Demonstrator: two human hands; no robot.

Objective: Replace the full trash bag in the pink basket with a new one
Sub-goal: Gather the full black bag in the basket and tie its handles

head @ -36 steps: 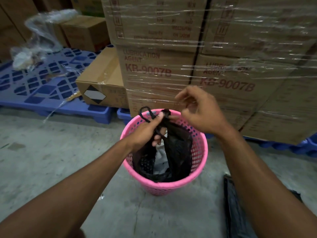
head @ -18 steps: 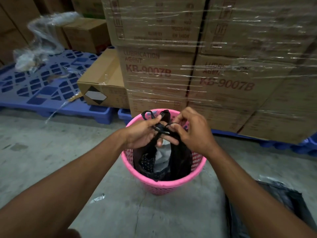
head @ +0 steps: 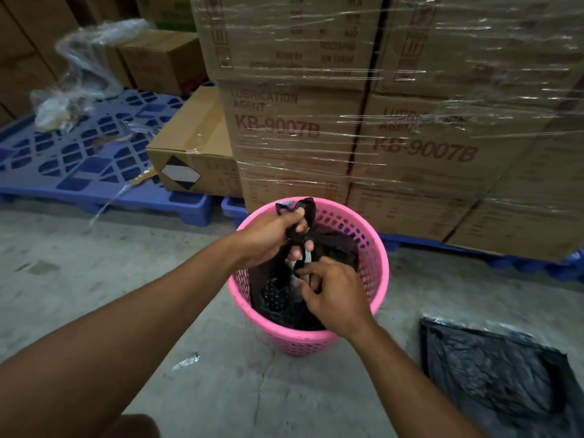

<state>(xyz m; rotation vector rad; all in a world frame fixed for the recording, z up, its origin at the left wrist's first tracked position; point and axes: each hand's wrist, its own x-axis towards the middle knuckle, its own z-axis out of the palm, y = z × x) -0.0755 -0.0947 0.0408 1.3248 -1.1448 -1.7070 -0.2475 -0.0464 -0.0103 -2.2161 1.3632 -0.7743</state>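
A pink perforated basket point(head: 376, 273) stands on the concrete floor at the centre. Inside it sits a black trash bag point(head: 335, 245) with its handles gathered above the rim. My left hand point(head: 268, 235) is closed around the bunched handles at the basket's far left rim. Lower and nearer, over the basket's mouth, my right hand point(head: 331, 295) pinches a loose black handle strip of the same bag. A flat folded black bag point(head: 499, 374) lies on the floor at the lower right.
Shrink-wrapped cardboard boxes point(head: 363, 121) are stacked right behind the basket on a blue pallet. To the left lies another blue pallet point(head: 79, 159) with a single box point(head: 196, 153) and loose plastic wrap point(head: 79, 77). A small plastic scrap point(head: 186, 361) lies on the floor.
My right hand came down from above the basket to the bag handles, then pulled a handle strip toward me. My left hand kept its hold on the handles.
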